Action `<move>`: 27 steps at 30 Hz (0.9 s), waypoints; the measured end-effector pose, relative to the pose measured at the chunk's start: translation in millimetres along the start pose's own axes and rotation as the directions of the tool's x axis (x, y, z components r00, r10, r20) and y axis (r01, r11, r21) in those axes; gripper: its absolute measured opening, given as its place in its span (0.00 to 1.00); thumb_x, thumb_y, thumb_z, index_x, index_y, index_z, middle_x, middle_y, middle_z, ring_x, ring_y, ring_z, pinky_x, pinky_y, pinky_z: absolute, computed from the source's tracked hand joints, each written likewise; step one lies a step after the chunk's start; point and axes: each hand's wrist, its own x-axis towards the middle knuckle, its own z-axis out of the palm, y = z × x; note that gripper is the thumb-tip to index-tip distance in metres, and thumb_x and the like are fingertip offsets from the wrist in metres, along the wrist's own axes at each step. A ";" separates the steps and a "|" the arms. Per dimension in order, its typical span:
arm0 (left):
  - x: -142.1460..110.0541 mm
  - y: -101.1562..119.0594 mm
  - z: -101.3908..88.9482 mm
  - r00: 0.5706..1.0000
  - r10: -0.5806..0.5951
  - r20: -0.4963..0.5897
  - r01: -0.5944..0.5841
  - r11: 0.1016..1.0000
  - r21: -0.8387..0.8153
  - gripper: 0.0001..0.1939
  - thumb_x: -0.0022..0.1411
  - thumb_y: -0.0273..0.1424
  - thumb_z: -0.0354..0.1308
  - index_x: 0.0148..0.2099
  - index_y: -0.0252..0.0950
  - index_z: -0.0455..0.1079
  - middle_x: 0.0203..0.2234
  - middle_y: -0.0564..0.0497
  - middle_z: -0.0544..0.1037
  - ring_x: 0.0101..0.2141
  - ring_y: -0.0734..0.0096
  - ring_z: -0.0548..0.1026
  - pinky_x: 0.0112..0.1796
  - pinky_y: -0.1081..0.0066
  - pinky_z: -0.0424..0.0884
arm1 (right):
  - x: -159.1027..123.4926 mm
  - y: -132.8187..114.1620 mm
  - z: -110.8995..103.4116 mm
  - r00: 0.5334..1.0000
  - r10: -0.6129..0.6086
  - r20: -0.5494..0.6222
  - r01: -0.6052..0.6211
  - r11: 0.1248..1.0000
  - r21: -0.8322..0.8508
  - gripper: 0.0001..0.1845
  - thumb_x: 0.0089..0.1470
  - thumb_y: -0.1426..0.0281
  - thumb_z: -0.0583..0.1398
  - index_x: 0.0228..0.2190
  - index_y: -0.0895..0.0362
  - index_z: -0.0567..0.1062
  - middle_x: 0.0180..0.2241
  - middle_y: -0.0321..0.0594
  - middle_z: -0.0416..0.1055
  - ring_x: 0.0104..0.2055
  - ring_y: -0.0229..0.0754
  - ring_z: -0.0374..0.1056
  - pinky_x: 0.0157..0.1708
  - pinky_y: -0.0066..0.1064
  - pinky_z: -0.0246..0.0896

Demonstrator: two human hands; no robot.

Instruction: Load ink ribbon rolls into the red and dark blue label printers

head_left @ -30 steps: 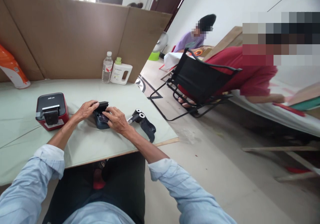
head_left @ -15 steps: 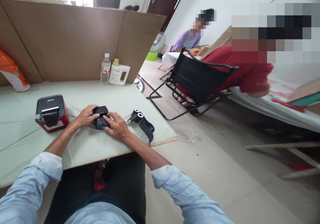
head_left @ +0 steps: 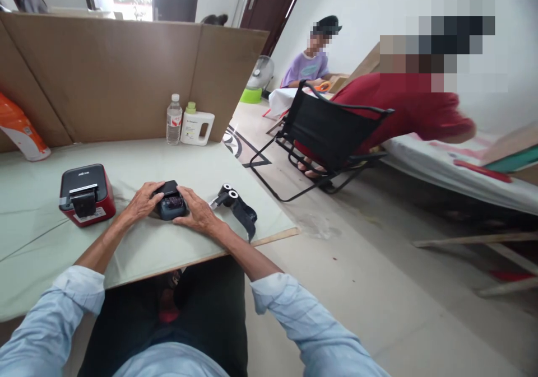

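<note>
A small black box-shaped device (head_left: pixel 172 208) rests on the table, its flat black top part tilted up at the back and something dark and shiny in its middle. My left hand (head_left: pixel 143 202) grips it from the left, with thumb and fingers at its upper left edge. On the other side, my right hand (head_left: pixel 196 212) is curved round the right edge, fingers at the top and thumb near the front corner. Just right of that hand lies a black ribbon on two white-cored rolls (head_left: pixel 229 192), its loose end trailing toward the table edge.
A red and black label printer (head_left: pixel 87 195) stands to the left. Along the cardboard screen (head_left: pixel 126 80) are an orange bottle (head_left: pixel 23 130), a water bottle (head_left: pixel 174 120) and a white jug (head_left: pixel 196 128). To the right, a person in red sits on a black folding chair (head_left: pixel 332 128); another person sits farther back.
My right hand has shifted from over the device's front to its right side, uncovering more of the device. The person in red has moved an arm outward.
</note>
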 end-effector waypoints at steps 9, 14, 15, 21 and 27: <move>2.1 0.5 0.2 1.000 0.000 -0.023 0.000 1.000 0.003 0.27 0.67 0.43 0.57 0.64 0.38 0.73 0.59 0.40 0.78 0.59 0.51 0.74 0.62 0.49 0.68 | 1.0 0.8 0.1 1.000 -0.004 -0.031 0.006 0.996 0.087 0.56 0.52 0.57 0.74 0.72 0.53 0.55 0.69 0.59 0.59 0.72 0.59 0.59 0.68 0.54 0.60; 4.0 3.7 -4.0 1.000 -0.014 -0.012 0.014 1.000 0.008 0.24 0.65 0.40 0.60 0.61 0.41 0.75 0.55 0.43 0.80 0.57 0.51 0.75 0.59 0.51 0.72 | 3.7 2.4 0.1 0.998 0.017 -0.068 -0.009 0.993 0.115 0.49 0.55 0.58 0.72 0.71 0.51 0.59 0.66 0.56 0.64 0.67 0.57 0.66 0.63 0.52 0.67; 4.0 4.8 -4.7 1.000 -0.016 -0.008 0.016 1.000 0.008 0.24 0.65 0.40 0.60 0.61 0.42 0.74 0.55 0.43 0.80 0.57 0.51 0.75 0.59 0.51 0.72 | 3.9 2.0 0.5 0.997 0.017 -0.080 -0.009 0.994 0.107 0.48 0.55 0.59 0.72 0.70 0.51 0.59 0.66 0.56 0.65 0.65 0.56 0.67 0.61 0.51 0.69; 3.9 9.3 -6.9 1.000 -0.024 0.012 0.024 1.000 0.015 0.26 0.67 0.42 0.56 0.63 0.40 0.73 0.59 0.42 0.79 0.59 0.52 0.74 0.62 0.51 0.69 | 2.9 -3.0 3.5 0.984 -0.038 -0.173 0.031 0.999 -0.040 0.30 0.56 0.61 0.72 0.58 0.53 0.75 0.59 0.52 0.69 0.59 0.54 0.71 0.57 0.46 0.72; 9.3 8.9 -10.4 0.999 -0.041 0.028 0.040 0.999 0.031 0.27 0.70 0.44 0.51 0.64 0.40 0.73 0.61 0.42 0.78 0.61 0.53 0.74 0.65 0.53 0.66 | 6.3 -10.5 -0.5 0.979 -0.081 -0.187 0.048 0.984 -0.173 0.12 0.63 0.65 0.67 0.48 0.53 0.81 0.53 0.49 0.73 0.48 0.49 0.73 0.52 0.44 0.74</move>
